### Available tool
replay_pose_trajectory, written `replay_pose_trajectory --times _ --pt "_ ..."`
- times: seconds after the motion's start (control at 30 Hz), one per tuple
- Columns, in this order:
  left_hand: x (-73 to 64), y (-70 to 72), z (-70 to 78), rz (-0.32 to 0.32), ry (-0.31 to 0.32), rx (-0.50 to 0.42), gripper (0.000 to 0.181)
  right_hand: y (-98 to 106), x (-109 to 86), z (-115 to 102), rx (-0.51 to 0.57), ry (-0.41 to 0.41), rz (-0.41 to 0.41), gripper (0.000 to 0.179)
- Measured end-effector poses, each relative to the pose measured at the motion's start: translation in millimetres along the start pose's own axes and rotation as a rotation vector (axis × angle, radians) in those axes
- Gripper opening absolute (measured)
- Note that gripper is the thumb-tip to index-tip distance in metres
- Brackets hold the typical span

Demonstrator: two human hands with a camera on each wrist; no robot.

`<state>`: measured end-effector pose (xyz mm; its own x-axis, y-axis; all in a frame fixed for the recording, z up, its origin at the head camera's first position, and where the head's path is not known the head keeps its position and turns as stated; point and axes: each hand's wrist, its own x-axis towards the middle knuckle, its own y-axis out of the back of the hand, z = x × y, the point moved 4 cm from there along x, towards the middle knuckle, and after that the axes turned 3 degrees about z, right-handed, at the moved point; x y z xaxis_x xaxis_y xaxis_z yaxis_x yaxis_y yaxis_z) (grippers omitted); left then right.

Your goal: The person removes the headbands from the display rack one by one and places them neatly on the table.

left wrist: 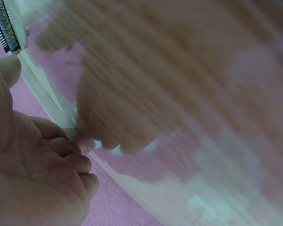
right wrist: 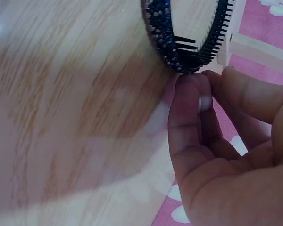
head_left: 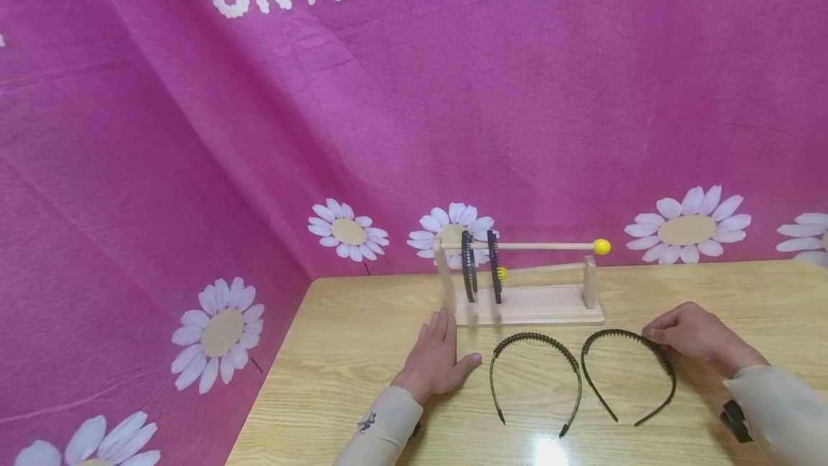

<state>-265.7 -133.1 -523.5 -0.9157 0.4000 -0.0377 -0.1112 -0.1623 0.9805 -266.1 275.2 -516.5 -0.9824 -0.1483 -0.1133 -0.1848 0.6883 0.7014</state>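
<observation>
My right hand (head_left: 688, 336) pinches the upper right of a dark headband (head_left: 611, 332) near the right of the table. In the right wrist view, glitter covers the band (right wrist: 161, 35) and comb teeth line its inner side. A second dark headband (head_left: 537, 337), with a coiled-looking top, lies to its left, between my hands. My left hand (head_left: 435, 359) rests flat on the table, palm down and thumb spread, its fingertips right at the left end of a wooden stand (head_left: 543, 302). Dark headbands (head_left: 494, 265) hang towards the left of the stand's upper rod.
The stand's upper rod (head_left: 550, 246) ends in a yellow ball (head_left: 602, 247) on the right. Below it, a lower rod (head_left: 550, 267) has a yellow ball at its left. A pink curtain (head_left: 550, 92) with white flowers hangs behind and left of the wooden table (head_left: 323, 351).
</observation>
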Motion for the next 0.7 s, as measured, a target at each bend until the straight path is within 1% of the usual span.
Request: replay_pose_trajectory --times 0.17,0.3,0.4,0.57,0.7 --pt "0.4 -0.7 -0.4 -0.002 -0.002 0.0 0.091 4 -1.7 -3 -0.006 -0.014 0.017 0.022" --pt "1.1 -2.2 -1.7 -0.006 -0.004 0.0 0.091 8 -5.4 -14 -0.035 -0.005 0.061 0.025" --pt "1.3 -2.9 -2.7 -0.006 -0.003 0.002 0.091 9 -7.9 -29 -0.038 0.022 0.104 0.029" --pt "1.0 -2.2 -2.5 -0.002 -0.007 0.0 0.091 2 -8.1 -62 -0.037 0.076 0.166 0.034" --pt "0.9 -1.2 -1.7 -0.003 -0.006 0.005 0.091 -8 -3.8 -87 0.044 0.111 0.19 0.039"
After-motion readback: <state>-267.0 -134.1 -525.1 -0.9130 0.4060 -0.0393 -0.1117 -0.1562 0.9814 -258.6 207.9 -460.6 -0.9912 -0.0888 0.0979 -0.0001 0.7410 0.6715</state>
